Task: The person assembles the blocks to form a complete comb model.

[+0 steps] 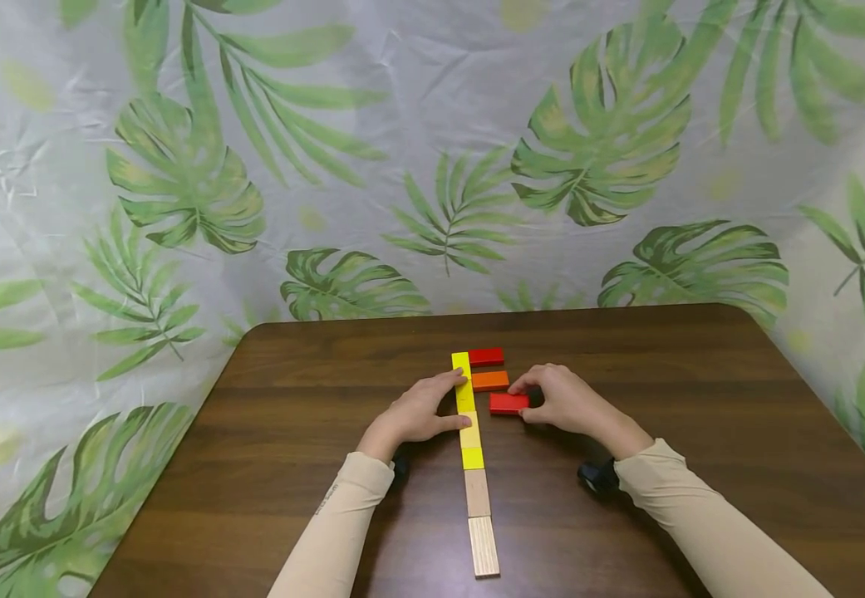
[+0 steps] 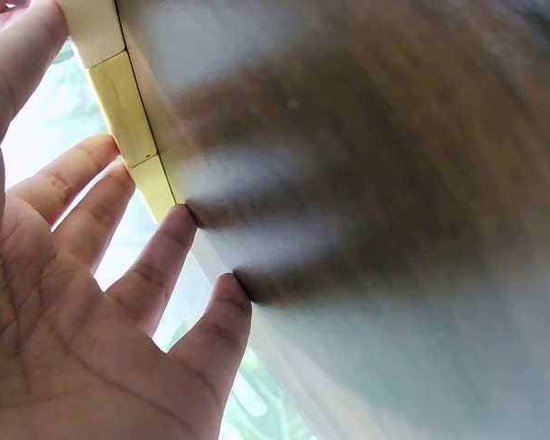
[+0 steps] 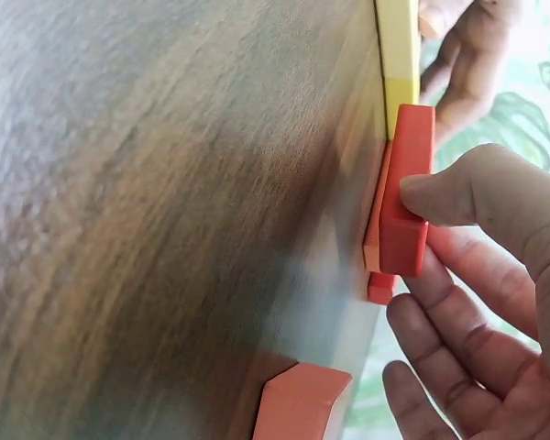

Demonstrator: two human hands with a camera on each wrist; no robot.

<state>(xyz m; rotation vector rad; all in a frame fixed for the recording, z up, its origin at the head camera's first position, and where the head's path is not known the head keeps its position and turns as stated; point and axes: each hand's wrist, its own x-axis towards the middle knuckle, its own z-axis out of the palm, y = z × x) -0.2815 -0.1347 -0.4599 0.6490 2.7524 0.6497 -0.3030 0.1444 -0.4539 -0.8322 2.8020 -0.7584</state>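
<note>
A line of flat blocks runs along the table: yellow blocks (image 1: 460, 362) at the far end, a pale yellow block (image 1: 470, 430), then a yellow block (image 1: 473, 458) and plain wooden blocks (image 1: 478, 493) nearer me. My left hand (image 1: 423, 409) rests along the line, thumb on the pale yellow block and index fingertip on a yellow one, its other fingers spread on the table. Between thumb and fingers my right hand (image 1: 570, 402) pinches a red block (image 3: 409, 188), just right of the line. An orange block (image 1: 490, 381) and another red block (image 1: 486, 357) stick out rightward from the line.
In the right wrist view a salmon-coloured block (image 3: 302, 403) stands on the table nearer the camera. The dark wooden table (image 1: 290, 399) ends at a leaf-patterned curtain (image 1: 447, 166) behind it. Dark wrist devices (image 1: 598, 477) sit under the cuffs.
</note>
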